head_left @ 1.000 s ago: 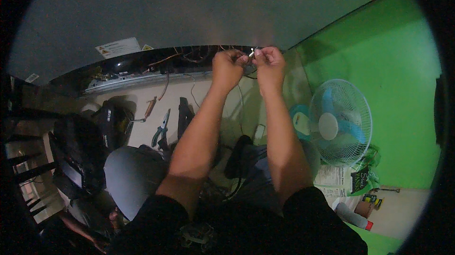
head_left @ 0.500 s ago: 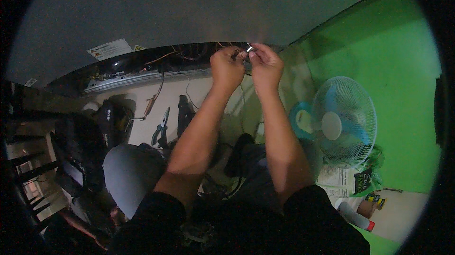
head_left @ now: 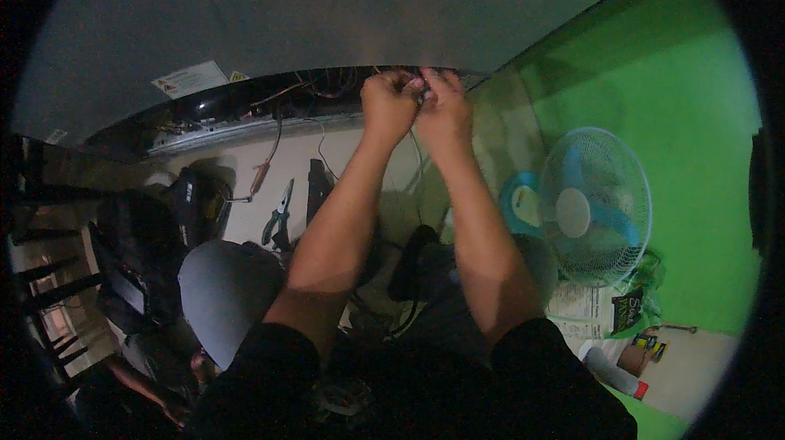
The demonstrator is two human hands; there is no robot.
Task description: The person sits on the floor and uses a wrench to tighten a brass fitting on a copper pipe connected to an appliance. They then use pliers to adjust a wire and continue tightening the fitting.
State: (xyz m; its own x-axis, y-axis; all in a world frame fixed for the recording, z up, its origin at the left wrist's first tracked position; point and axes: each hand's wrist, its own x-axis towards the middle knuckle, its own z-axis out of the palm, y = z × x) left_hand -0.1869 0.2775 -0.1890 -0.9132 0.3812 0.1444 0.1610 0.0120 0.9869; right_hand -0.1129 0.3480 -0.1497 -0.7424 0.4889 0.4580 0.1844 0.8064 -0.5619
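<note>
Close pinch work at the slot under a big grey panel

The small pale piece [head_left: 424, 95] sits right between the two hands, at the tips of the left thumb and fingers – blurred, and mostly covered. The left hand [head_left: 389, 105] is curled into a pinch that seems to grip it. The right hand [head_left: 444, 113] lies against it from the other side, some fingers stretched upward; whether these grip anything, I cannot tell.

The step in hand looks like fine two-handed fitting or handling. The next move probably calls for a steady left pinch and small, careful right fingertip work.

Just behind runs the dark slot [head_left: 221, 105] with thin pipes, below the grey panel [head_left: 327, 15]. Farther out, pliers [head_left: 280, 213] lie on the pale floor [head_left: 243, 227] – a fan [head_left: 601, 219] stands to the right.
</note>
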